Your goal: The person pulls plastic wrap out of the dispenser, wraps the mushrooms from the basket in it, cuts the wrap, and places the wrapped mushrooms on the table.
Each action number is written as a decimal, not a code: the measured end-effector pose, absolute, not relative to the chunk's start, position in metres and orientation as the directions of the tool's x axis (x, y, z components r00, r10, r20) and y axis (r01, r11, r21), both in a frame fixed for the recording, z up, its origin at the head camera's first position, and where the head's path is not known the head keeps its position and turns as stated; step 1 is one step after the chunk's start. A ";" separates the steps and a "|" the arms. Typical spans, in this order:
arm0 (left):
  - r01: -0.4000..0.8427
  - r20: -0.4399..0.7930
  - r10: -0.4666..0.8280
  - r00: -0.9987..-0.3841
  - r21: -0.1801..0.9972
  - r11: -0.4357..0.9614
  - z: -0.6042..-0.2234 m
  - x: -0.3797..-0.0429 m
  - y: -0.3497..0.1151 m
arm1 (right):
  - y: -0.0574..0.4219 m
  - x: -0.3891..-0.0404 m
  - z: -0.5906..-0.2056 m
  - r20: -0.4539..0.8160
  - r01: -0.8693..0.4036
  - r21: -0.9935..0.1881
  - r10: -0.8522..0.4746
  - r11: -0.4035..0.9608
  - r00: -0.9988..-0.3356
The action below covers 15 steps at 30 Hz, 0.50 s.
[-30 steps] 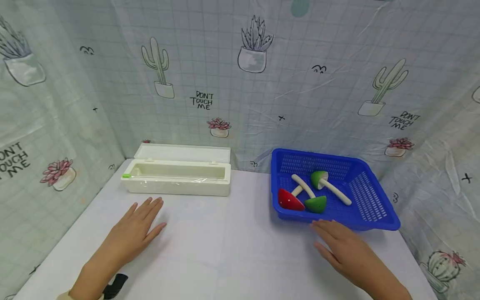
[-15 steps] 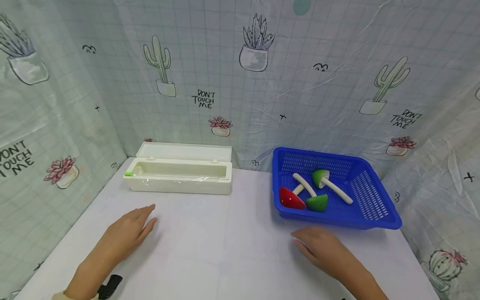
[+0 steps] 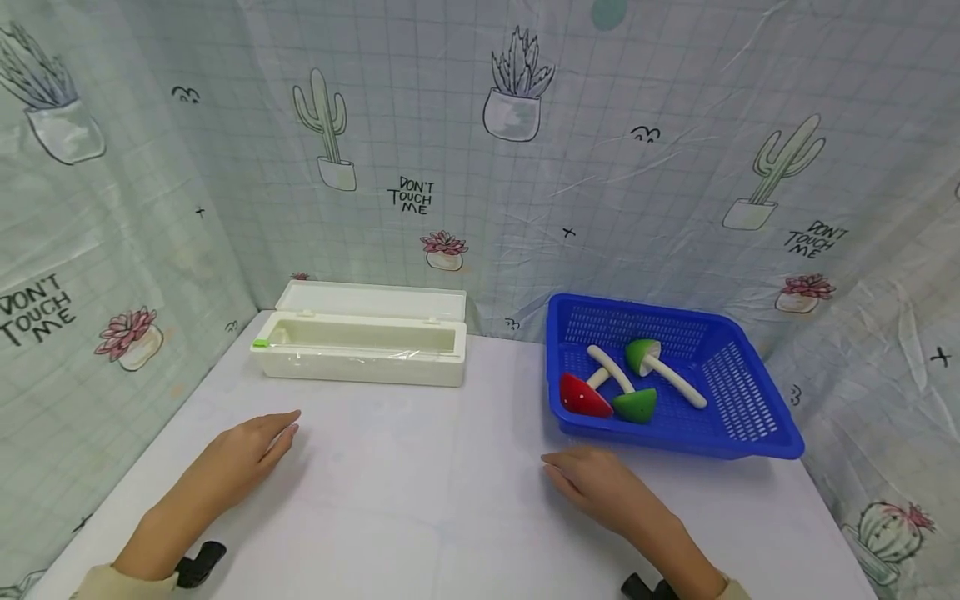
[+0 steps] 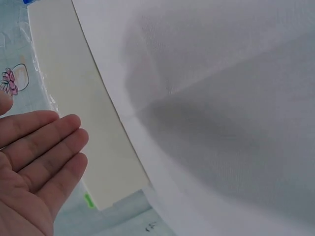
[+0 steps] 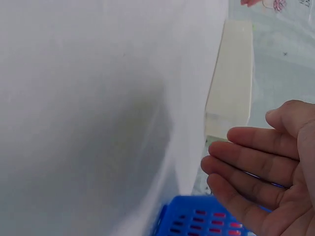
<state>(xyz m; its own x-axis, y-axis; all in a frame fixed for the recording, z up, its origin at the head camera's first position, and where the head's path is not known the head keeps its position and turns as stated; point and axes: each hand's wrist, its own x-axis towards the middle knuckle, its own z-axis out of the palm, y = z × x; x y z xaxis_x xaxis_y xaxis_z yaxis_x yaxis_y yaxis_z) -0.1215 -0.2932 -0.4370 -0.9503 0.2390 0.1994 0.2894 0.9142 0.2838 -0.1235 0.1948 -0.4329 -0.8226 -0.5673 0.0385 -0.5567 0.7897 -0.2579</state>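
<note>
My left hand (image 3: 236,462) is held over the white table, in front of a long white box (image 3: 360,369) whose lid stands raised at the back. Its fingers look extended and grip nothing in the left wrist view. Towards the middle, my right hand (image 3: 596,487) hovers in front of a blue basket (image 3: 675,444), fingers relaxed and holding nothing. Inside the basket lie a red-capped toy mushroom (image 3: 583,397), a green-capped toy mushroom (image 3: 635,406) near it, and another green-capped toy mushroom (image 3: 678,385) farther back. Neither hand touches the box or basket.
A curtain (image 3: 465,150) printed with cacti hangs behind and at both sides of the table (image 3: 405,517). The box has a green tab (image 3: 260,342) at its left end. Box and basket stand at the back, near the curtain.
Both hands have drawn back from the box and basket. The left moved towards the lower left, the right to the left, and their fingers are less spread.
</note>
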 end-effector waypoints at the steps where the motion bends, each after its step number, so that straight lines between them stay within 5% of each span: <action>1: 0.287 0.196 0.237 -0.951 0.288 0.914 -0.436 -0.122 -0.295 | 0.192 -0.125 -0.434 0.054 -0.574 -0.259 -0.582 0.777 -0.812; 15: 0.237 0.145 0.200 -0.969 0.320 0.917 -0.435 -0.127 -0.306 | 0.148 -0.143 -0.441 0.161 -0.653 -0.349 -0.644 0.672 -0.748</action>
<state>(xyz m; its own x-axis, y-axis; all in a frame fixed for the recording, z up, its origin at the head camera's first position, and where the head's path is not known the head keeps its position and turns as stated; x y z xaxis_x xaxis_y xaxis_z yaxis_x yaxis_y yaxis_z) -0.1274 -0.3056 -0.4350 -0.9690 0.1997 0.1455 0.2371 0.9173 0.3198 -0.1426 0.1479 -0.4413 -0.7480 -0.6439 0.1612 -0.6534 0.6717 -0.3490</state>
